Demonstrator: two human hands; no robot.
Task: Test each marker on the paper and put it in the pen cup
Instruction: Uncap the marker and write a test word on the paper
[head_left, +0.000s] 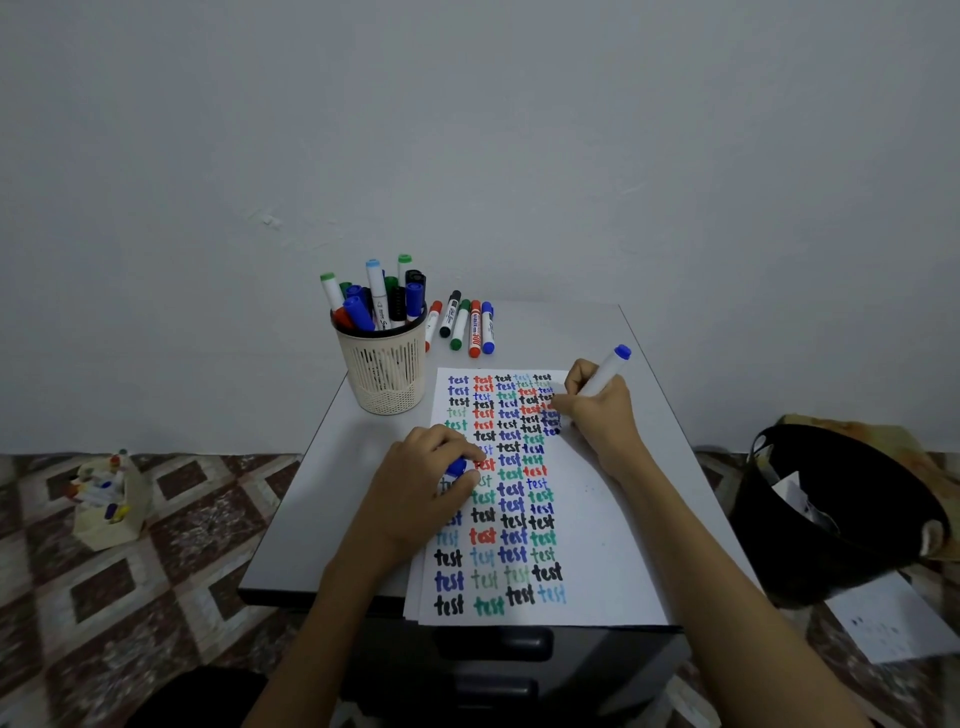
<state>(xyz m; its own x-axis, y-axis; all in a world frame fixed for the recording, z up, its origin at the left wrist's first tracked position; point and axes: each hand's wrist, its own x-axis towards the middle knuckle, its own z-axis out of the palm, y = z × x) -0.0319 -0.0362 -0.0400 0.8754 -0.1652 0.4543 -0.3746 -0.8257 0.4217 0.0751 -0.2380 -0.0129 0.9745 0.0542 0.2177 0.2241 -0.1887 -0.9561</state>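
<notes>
The right hand (597, 415) is curled tight round a blue marker (605, 374), its tip down on the far right of the paper (597, 519); the left hand (415, 483) rests on the sheet's left side, pinching a blue cap (457, 466); rows of coloured "test" words fill the page; far left on the table (322, 467) stands the pen cup (387, 374), full of markers; five loose markers (462, 325) lie just right of it; a black bin (831, 509) sits on the floor right, a small box (106, 499) left.
</notes>
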